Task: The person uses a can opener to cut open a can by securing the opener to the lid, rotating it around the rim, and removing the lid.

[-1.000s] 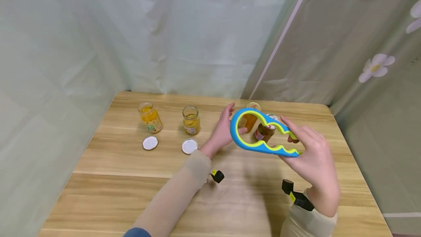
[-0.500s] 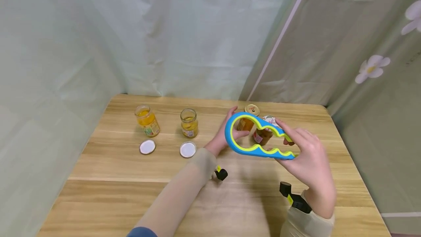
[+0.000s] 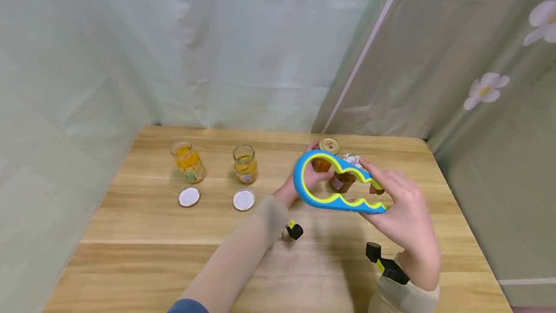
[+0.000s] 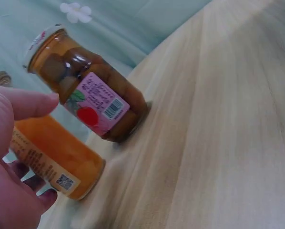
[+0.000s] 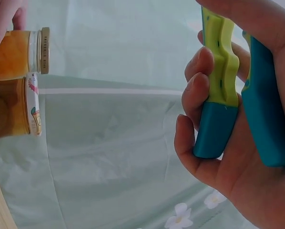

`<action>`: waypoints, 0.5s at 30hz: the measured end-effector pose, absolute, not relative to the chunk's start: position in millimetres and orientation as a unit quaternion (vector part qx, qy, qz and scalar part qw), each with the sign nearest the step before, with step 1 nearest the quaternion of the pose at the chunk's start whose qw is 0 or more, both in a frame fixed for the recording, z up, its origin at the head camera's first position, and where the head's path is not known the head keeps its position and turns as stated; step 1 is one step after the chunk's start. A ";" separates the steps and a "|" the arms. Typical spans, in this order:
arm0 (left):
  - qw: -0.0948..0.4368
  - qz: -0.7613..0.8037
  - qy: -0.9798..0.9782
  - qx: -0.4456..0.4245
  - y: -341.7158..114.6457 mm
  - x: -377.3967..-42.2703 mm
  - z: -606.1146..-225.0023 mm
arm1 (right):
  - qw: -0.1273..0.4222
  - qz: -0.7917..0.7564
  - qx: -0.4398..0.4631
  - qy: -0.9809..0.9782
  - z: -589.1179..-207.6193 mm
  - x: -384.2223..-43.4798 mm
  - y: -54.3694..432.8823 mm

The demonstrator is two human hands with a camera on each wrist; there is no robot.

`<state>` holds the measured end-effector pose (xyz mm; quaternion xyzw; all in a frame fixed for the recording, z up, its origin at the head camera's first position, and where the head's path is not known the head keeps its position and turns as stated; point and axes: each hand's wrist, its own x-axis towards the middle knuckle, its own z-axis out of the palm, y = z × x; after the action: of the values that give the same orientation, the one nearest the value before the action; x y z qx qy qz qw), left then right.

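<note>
My right hand (image 3: 404, 211) grips the handles of a blue and yellow-green jar opener (image 3: 298, 177), raised above the table with its round loop to the left. In the right wrist view, curled fingers wrap one handle (image 5: 216, 129). Behind the loop, my left hand (image 3: 312, 177) is at a lidded jar of orange fruit (image 4: 73, 155), its thumb extended and its fingers on the jar's far left side. Whether they press the glass is hard to tell. Just right of it stands a lidded brown fruit jar (image 4: 102, 102) with a pink label.
Two lidless jars stand to the left, a fuller yellow-orange one (image 3: 189, 165) and a second jar (image 3: 245, 165). White-lined lids, a left lid (image 3: 189, 197) and a right lid (image 3: 243, 200), lie before them on the wooden table (image 3: 152, 264). A curtain (image 3: 243, 52) hangs behind.
My left hand has moved rightward, closer about the orange jar. The right hand keeps its grip on the jar opener, which has shifted slightly left and down in the head view.
</note>
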<state>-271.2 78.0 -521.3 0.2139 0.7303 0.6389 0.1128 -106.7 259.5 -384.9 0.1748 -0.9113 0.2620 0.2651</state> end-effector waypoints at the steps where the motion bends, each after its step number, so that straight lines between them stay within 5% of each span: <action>1: 0.108 0.630 0.739 0.213 79.3 -271.1 -523.3 | 0.264 0.263 0.176 -0.911 -385.4 -106.8 258.8; 15: 0.095 0.599 0.776 0.175 95.3 -273.3 -527.7 | 0.257 0.282 0.195 -0.904 -384.4 -108.4 256.8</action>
<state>-273.3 95.3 -527.7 0.1747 0.7756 0.5991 0.0946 -108.4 256.8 -384.4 0.1953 -0.9035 0.2819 0.2570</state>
